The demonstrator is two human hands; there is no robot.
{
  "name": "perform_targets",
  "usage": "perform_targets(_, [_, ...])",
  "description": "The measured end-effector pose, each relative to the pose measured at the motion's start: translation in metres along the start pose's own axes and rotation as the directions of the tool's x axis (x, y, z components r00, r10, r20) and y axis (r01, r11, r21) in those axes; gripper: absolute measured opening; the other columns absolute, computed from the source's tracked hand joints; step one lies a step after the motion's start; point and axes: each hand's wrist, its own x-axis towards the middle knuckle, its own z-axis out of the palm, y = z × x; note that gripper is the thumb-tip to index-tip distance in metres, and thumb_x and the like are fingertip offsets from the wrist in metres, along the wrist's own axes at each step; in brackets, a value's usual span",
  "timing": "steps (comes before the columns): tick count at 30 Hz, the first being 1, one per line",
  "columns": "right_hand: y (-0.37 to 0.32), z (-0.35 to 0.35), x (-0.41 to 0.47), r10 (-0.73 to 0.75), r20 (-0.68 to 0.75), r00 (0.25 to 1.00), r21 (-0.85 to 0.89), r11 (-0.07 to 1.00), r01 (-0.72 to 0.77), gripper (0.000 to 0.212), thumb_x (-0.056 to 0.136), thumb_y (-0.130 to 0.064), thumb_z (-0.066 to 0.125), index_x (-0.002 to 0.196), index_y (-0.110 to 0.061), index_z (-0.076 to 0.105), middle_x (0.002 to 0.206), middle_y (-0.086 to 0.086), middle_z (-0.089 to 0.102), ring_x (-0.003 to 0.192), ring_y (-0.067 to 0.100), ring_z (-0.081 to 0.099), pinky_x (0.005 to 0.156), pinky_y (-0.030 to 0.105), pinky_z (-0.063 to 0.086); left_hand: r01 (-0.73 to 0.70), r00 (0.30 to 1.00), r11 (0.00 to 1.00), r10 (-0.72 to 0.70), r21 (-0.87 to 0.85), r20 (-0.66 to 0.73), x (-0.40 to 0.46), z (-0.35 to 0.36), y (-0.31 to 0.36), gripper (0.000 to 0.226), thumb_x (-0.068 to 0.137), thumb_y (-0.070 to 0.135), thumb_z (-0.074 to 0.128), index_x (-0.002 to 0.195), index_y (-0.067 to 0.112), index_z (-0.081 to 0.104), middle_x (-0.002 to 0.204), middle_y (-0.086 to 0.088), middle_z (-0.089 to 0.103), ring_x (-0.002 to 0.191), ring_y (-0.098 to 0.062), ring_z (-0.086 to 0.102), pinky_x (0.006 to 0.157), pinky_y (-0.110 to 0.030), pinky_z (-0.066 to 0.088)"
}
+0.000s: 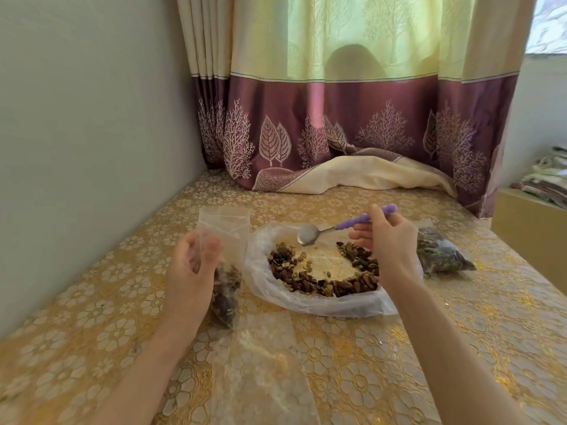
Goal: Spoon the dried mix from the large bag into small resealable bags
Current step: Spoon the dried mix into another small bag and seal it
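Note:
The large clear bag (264,280) lies open on the table, with dried brown and green mix (310,282) spread in a ring inside it. My right hand (389,243) holds a purple-handled metal spoon (310,234); its empty bowl hovers over the far side of the mix. My left hand (191,265) grips a small resealable bag (225,240) by its upper part, holding it upright left of the large bag. That small bag has some mix in its bottom. A filled small bag (441,253) lies to the right, behind my right hand.
The table carries a gold floral cloth (383,363). A wall (92,148) runs close along the left side. A purple and cream curtain (337,133) hangs at the back, its hem bunched on the table. More clear plastic (260,357) lies flat near the front.

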Motion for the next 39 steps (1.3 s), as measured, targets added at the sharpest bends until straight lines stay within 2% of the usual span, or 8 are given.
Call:
perform_targets(6, [0.017, -0.007, 0.008, 0.057, 0.022, 0.998, -0.148, 0.988, -0.053, 0.039, 0.094, -0.015, 0.046, 0.061, -0.013, 0.069, 0.071, 0.011, 0.073, 0.059, 0.014, 0.06, 0.05, 0.017, 0.049, 0.001, 1.0, 1.0, -0.001, 0.002, -0.01, 0.001, -0.001, -0.003, 0.067, 0.053, 0.093, 0.043, 0.099, 0.044, 0.051, 0.099, 0.021, 0.065, 0.092, 0.0, 0.062, 0.091, -0.034, 0.048])
perform_targets(9, [0.015, -0.005, 0.006, 0.092, 0.064, 0.994, -0.147, 0.986, -0.082, 0.05, 0.093, -0.012, 0.046, 0.049, -0.014, 0.07, 0.059, 0.006, 0.07, 0.049, 0.008, 0.057, 0.045, 0.016, 0.046, -0.004, 1.0, 1.0, 0.005, 0.02, -0.01, 0.002, -0.001, -0.004, 0.065, 0.056, 0.092, 0.042, 0.099, 0.044, 0.051, 0.099, 0.023, 0.065, 0.09, 0.003, 0.062, 0.09, -0.032, 0.048])
perform_targets(13, [0.013, 0.0, 0.004, 0.191, 0.108, 0.976, -0.073, 0.98, -0.184, 0.027, 0.092, -0.007, 0.049, 0.07, -0.002, 0.063, 0.047, 0.001, 0.065, 0.038, 0.005, 0.055, 0.038, 0.014, 0.044, -0.005, 1.0, 1.0, 0.006, 0.029, -0.008, 0.003, -0.001, -0.007, 0.063, 0.058, 0.091, 0.041, 0.1, 0.045, 0.05, 0.101, 0.018, 0.065, 0.096, -0.005, 0.062, 0.093, -0.038, 0.048])
perform_targets(23, [0.02, 0.003, 0.003, 0.337, 0.15, 0.93, -0.042, 0.942, -0.334, 0.03, 0.093, -0.004, 0.044, 0.069, 0.001, 0.061, 0.05, 0.005, 0.066, 0.041, 0.006, 0.058, 0.041, 0.014, 0.048, -0.007, 1.0, 1.0, 0.007, 0.017, 0.001, 0.003, -0.001, -0.007, 0.075, 0.057, 0.091, 0.044, 0.111, 0.039, 0.05, 0.113, 0.01, 0.064, 0.106, -0.014, 0.061, 0.095, -0.046, 0.047])
perform_targets(29, [0.021, 0.0, 0.006, 0.405, 0.086, 0.91, -0.014, 0.914, -0.405, 0.032, 0.091, -0.004, 0.045, 0.064, -0.001, 0.061, 0.05, 0.006, 0.066, 0.042, 0.008, 0.06, 0.043, 0.015, 0.051, -0.011, 1.0, 0.999, 0.011, 0.037, 0.007, 0.003, -0.001, -0.007, 0.062, 0.057, 0.092, 0.042, 0.099, 0.047, 0.05, 0.105, 0.016, 0.065, 0.099, -0.005, 0.061, 0.088, -0.033, 0.05])
perform_targets(34, [0.02, -0.004, 0.01, 0.434, 0.04, 0.9, 0.067, 0.898, -0.435, 0.03, 0.093, -0.006, 0.047, 0.066, 0.0, 0.06, 0.051, 0.008, 0.065, 0.049, 0.013, 0.061, 0.046, 0.016, 0.052, -0.042, 0.999, 0.995, 0.04, 0.094, 0.027, 0.002, 0.0, -0.004, 0.055, 0.068, 0.082, 0.042, 0.103, 0.041, 0.05, 0.105, 0.01, 0.065, 0.096, -0.004, 0.061, 0.077, -0.019, 0.045])
perform_targets(36, [0.016, -0.005, 0.009, 0.417, 0.035, 0.908, 0.096, 0.903, -0.418, 0.03, 0.093, -0.006, 0.048, 0.067, 0.0, 0.06, 0.051, 0.008, 0.065, 0.049, 0.012, 0.061, 0.046, 0.016, 0.052, -0.048, 0.998, 0.994, 0.044, 0.102, 0.036, 0.001, 0.001, -0.006, 0.061, 0.073, 0.075, 0.043, 0.113, 0.031, 0.052, 0.109, 0.007, 0.065, 0.1, -0.01, 0.061, 0.079, -0.02, 0.046])
perform_targets(39, [0.0, -0.003, 0.006, 0.345, 0.046, 0.937, 0.141, 0.927, -0.349, 0.031, 0.094, -0.007, 0.048, 0.068, 0.0, 0.061, 0.054, 0.008, 0.065, 0.049, 0.011, 0.061, 0.046, 0.014, 0.052, -0.017, 0.998, 0.994, 0.01, 0.108, 0.064, 0.0, 0.004, -0.006, 0.077, 0.069, 0.072, 0.043, 0.126, 0.021, 0.049, 0.118, 0.004, 0.063, 0.107, -0.016, 0.059, 0.09, -0.033, 0.048])
